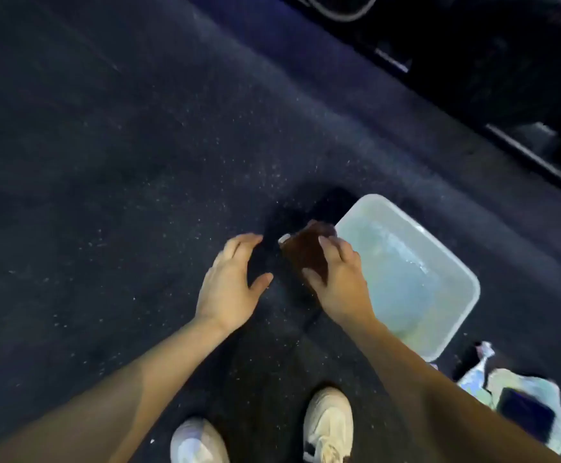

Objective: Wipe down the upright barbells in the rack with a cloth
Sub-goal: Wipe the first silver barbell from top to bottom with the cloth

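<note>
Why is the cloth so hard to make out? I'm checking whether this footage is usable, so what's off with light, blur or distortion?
Head view: dim overall, with the dark floor swallowing detail; the brown cloth in the right hand is motion-smeared and sits against a black shadow; the left hand is sharper; the tub glares pale; wide-angle bending stretches both forearms.

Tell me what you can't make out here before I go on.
- Barbells and rack: only dark, blurred shapes at the head view's top right edge.
- Brown object in the right hand: too blurred to identify.
- Dark item beside the left hand: lost against the floor.
</note>
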{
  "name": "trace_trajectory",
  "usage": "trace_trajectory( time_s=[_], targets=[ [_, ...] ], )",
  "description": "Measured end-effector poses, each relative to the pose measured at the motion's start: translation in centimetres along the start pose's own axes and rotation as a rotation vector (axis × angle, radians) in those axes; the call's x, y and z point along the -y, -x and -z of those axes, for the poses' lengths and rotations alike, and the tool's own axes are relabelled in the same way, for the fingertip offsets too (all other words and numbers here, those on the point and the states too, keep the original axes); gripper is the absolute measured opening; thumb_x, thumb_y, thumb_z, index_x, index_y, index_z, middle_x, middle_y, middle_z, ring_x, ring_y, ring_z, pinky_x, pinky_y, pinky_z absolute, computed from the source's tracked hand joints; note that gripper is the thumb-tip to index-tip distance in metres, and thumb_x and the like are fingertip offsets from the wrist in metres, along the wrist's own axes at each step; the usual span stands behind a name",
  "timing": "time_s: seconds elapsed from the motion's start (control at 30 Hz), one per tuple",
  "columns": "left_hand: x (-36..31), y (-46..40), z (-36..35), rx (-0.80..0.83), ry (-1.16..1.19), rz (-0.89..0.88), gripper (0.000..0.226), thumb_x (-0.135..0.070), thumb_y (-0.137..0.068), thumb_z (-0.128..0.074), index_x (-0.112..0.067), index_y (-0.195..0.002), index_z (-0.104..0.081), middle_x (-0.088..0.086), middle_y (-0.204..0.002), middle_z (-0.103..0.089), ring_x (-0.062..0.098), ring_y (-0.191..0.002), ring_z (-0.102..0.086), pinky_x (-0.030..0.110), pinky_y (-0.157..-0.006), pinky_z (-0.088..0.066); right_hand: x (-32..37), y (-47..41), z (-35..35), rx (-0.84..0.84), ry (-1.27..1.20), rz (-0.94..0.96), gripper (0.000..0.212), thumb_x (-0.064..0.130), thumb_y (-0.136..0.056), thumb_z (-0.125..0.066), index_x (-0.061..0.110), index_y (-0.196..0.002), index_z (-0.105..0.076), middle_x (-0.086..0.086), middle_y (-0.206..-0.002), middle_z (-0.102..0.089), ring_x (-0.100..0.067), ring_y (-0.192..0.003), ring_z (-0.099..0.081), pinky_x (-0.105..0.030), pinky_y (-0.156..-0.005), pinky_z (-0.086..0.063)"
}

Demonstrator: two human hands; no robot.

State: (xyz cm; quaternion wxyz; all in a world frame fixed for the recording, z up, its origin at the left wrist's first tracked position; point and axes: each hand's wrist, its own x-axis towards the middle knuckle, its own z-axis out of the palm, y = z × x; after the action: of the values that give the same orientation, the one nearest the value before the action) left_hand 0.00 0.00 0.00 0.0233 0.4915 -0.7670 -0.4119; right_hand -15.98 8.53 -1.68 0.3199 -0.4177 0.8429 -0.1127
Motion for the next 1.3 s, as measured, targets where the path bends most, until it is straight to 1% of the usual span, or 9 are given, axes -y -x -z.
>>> trace_trajectory(
  time_s=[0.13,0.23,0.5,0.57,0.63,0.73,0.83,1.1,1.3],
  targets=[
    [1.8,-1.8,-2.8,-0.025,0.033,0.002,0.059,-0.026,-0.088,-0.064,-0.027,-0.141,-0.038,-0.012,-0.144,-0.034,0.01,-0.129,-0.04,0.036,-0.105,-0.041,-1.1,-1.5,-3.0,-0.044,0.134,0.028,0.077,0.05,-0.091,-0.054,0.024,-0.152,-0.015,0.001,-0.16,-0.008,-0.021,-0.146,-0.009,-0.036,-0.119,-0.009],
    [2.8,-2.6,-4.4,-0.05,0.029,0.014,0.057,-0.028,-0.089,-0.063,-0.026,-0.141,-0.038,-0.013,-0.146,-0.031,0.009,-0.13,-0.04,0.036,-0.103,-0.042,-2.1,-2.1,-4.6,-0.106,0.212,0.071,0.083,0.05,-0.088,-0.059,0.025,-0.153,-0.014,-0.002,-0.161,-0.005,-0.025,-0.147,-0.007,-0.041,-0.118,-0.011],
    [2.1,-2.3,-3.7,-0.087,0.081,0.044,0.044,-0.023,-0.095,-0.053,-0.021,-0.138,-0.041,-0.009,-0.143,-0.033,0.009,-0.115,-0.049,0.03,-0.096,-0.044,-1.6,-2.7,-2.8,-0.004,0.255,0.062,0.046,0.024,-0.102,-0.042,0.029,-0.147,-0.033,0.002,-0.159,-0.017,-0.026,-0.141,-0.021,-0.039,-0.112,-0.031],
    [1.2,-1.7,-2.3,-0.088,0.083,0.051,0.043,-0.023,-0.095,-0.052,-0.021,-0.137,-0.041,-0.009,-0.141,-0.035,0.01,-0.101,-0.051,0.037,-0.094,-0.048,-0.9,-2.6,-0.9,0.017,0.163,0.032,0.04,0.019,-0.101,-0.043,0.025,-0.14,-0.043,-0.001,-0.15,-0.036,-0.027,-0.129,-0.038,-0.039,-0.104,-0.039],
    [-0.1,-0.8,-0.4,-0.1,0.09,0.059,0.042,-0.023,-0.096,-0.052,-0.021,-0.137,-0.041,-0.009,-0.141,-0.035,0.01,-0.106,-0.05,0.038,-0.096,-0.046,0.3,-2.0,1.4,0.002,0.013,-0.025,0.034,0.016,-0.099,-0.045,0.02,-0.133,-0.051,-0.006,-0.127,-0.056,-0.029,-0.113,-0.053,-0.035,-0.094,-0.043],
    [-2.7,0.8,3.4,-0.132,0.088,0.067,0.042,-0.023,-0.096,-0.051,-0.021,-0.137,-0.041,-0.009,-0.142,-0.036,0.012,-0.118,-0.048,0.033,-0.098,-0.042,3.4,-0.4,5.1,-0.011,-0.124,-0.071,0.028,0.022,-0.099,-0.047,0.017,-0.126,-0.053,-0.004,-0.098,-0.059,-0.028,-0.095,-0.058,-0.029,-0.085,-0.04],
    [-6.9,3.1,10.1,-0.186,0.081,0.065,0.044,-0.025,-0.096,-0.051,-0.022,-0.138,-0.04,-0.008,-0.143,-0.035,0.013,-0.122,-0.047,0.029,-0.096,-0.04,9.3,1.6,10.4,-0.021,-0.157,-0.03,0.033,0.031,-0.098,-0.048,0.02,-0.129,-0.052,-0.008,-0.106,-0.065,-0.03,-0.099,-0.059,-0.034,-0.094,-0.043],
    [-18.2,11.8,36.9,-0.514,0.013,0.0,0.047,-0.025,-0.096,-0.052,-0.021,-0.14,-0.038,-0.007,-0.143,-0.036,0.014,-0.126,-0.043,0.031,-0.097,-0.039,34.2,10.3,28.0,-0.025,-0.328,0.405,0.027,0.016,-0.095,-0.054,0.018,-0.121,-0.06,-0.003,-0.108,-0.068,-0.02,-0.102,-0.059,-0.019,-0.072,-0.032],
    [-22.9,23.4,57.1,-0.801,-0.072,-0.03,0.047,-0.027,-0.095,-0.052,-0.02,-0.14,-0.038,-0.005,-0.144,-0.037,0.015,-0.128,-0.041,0.027,-0.094,-0.035,54.1,20.0,37.6,-0.041,-0.361,0.698,0.021,0.02,-0.095,-0.054,0.02,-0.115,-0.062,0.0,-0.102,-0.067,-0.015,-0.092,-0.057,-0.022,-0.071,-0.033]
  ],
)
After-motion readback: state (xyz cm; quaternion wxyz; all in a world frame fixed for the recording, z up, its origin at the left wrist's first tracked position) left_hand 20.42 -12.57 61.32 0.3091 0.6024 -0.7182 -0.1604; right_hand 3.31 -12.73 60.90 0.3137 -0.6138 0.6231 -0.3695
